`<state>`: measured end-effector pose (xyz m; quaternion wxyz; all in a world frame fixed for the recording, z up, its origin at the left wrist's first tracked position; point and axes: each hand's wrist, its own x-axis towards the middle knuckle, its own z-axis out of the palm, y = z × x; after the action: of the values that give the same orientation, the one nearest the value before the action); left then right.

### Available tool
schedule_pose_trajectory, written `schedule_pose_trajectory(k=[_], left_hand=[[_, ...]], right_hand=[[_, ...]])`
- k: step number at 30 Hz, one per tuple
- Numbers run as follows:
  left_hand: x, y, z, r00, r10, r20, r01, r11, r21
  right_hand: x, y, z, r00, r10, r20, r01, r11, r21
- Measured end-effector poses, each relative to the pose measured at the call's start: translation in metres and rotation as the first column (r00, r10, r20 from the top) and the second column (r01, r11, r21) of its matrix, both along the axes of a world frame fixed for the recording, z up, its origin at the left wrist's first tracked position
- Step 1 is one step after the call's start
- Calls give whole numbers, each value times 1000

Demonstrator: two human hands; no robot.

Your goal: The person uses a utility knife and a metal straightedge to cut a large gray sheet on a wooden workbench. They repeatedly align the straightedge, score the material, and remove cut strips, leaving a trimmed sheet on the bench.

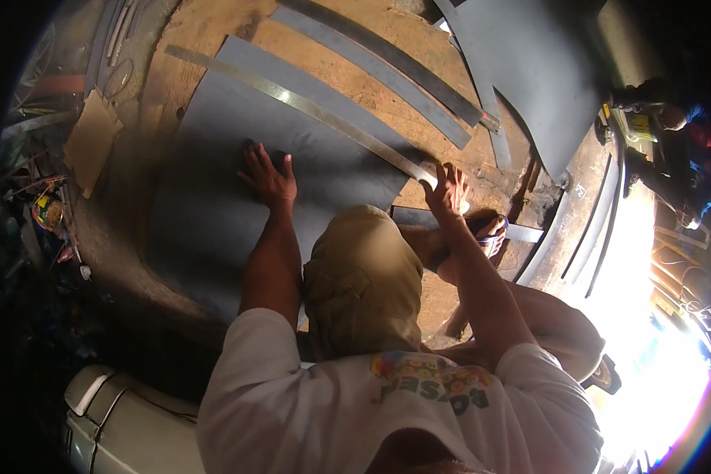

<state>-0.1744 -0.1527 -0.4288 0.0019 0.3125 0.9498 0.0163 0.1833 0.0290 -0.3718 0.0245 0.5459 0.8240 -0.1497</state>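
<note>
While the left hand (270, 178) lay spread flat on the dark sheet (213, 158), the right hand (448, 192) sat well apart from it, at the right end of the metal strip (316, 113); firmness of grip could not be told. Sheet rested on the wooden board (201, 31), toward its left edge. Judgement: good work called for even downward pressure, strip flush, sheet kept from sliding.

1. Left: a brown cardboard piece (92, 144), with a yellowish round object (48, 212) nearer, among clutter (31, 178).
2. Near left: a pale, boxy casing (138, 426) (only partly in view).
3. Far right: a large dark-grey sheet (533, 71).
4. Right: long, narrow strips (595, 215).
</note>
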Motion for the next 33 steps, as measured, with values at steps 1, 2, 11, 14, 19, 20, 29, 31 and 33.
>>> schedule_pose_trajectory(k=[1,2,11,14,19,20,29,31,33], left_hand=[[3,1,0,1000,-1,21,0,1000,14],[4,3,0,999,-1,41,0,1000,27],[3,2,1,995,14,101,-21,997,68],[1,-2,-5,998,-10,59,2,990,138],[-1,-8,-4,1000,-6,26,4,996,90],[-1,-6,-4,1000,-5,16,3,997,77],[1,-1,0,1000,-2,-17,1,999,-33],[1,-2,3,1000,5,-2,-5,1000,-28],[3,1,6,999,12,37,-12,1000,-8]], right_hand=[[8,-9,-3,1000,22,17,-22,1000,-3],[12,-17,-8,999,20,26,-22,998,59],[9,-10,-15,992,9,-123,15,981,194],[1,39,-16,994,-29,-109,59,959,278],[-36,137,-6,998,8,-55,11,941,339],[-40,156,-7,999,31,-29,-19,939,344],[-70,199,-12,993,112,26,-115,965,235],[-70,198,-9,972,235,-23,-221,942,254],[-63,188,-13,931,359,-68,-307,869,388]])
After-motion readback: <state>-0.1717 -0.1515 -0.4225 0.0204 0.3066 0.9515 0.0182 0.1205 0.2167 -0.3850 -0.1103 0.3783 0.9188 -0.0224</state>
